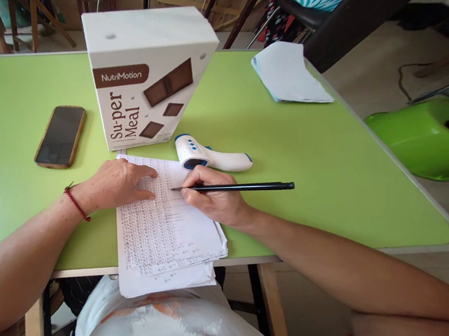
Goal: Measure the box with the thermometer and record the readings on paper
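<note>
A stack of paper sheets (155, 234), densely covered in small handwriting, lies at the near edge of the table and partly overhangs it. My right hand (215, 195) is closed round a black pen (250, 187), its tip at the right end of the written lines. On the left part of the top sheet rests my left hand (124, 184), thumb and index finger stretched apart, holding nothing. A white and blue infrared thermometer (211, 156) lies just beyond my right hand. Behind the paper stands a white NutriMotion box (147, 85), upright.
On the green table (311, 191), a phone in a brown case (60, 137) lies left of the box. Another pile of paper (289, 73) sits at the far right edge. Beyond that edge, a bright green bucket (418, 139) is on the floor.
</note>
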Demonstrator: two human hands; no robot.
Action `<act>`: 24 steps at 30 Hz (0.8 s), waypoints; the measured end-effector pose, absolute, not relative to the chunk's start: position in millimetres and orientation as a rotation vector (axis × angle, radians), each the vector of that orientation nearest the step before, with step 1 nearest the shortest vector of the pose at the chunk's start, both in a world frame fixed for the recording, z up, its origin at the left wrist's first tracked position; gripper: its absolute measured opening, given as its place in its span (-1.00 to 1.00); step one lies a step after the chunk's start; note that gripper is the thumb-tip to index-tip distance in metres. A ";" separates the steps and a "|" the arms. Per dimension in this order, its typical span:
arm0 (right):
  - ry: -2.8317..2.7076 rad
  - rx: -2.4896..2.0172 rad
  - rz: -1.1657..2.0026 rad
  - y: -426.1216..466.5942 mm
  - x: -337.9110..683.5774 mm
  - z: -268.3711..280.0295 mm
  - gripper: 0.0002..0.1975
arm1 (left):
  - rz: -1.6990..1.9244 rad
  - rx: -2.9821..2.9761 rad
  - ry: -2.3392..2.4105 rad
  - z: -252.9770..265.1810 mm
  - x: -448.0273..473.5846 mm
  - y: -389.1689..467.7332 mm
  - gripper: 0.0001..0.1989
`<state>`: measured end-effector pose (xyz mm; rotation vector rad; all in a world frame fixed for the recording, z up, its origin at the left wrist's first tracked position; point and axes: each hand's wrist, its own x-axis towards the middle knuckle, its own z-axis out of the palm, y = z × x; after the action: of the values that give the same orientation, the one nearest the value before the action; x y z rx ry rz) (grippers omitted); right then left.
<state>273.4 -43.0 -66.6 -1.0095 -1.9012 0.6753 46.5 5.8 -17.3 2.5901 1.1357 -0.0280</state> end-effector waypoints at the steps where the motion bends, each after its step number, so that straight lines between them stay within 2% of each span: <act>1: -1.905 -1.007 0.668 -42.8 273.3 -66.7 -0.85 | -0.020 2.595 1.130 -17.6 46.4 5.8 -0.57; 24: -1.928 -1.043 0.692 -42.0 275.5 -65.5 -0.85 | -0.032 2.573 1.124 -13.4 46.4 5.0 -0.57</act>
<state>275.5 -42.0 -65.5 -1.0431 -1.9276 0.6918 46.4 5.0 -13.4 2.5726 1.1244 -0.0315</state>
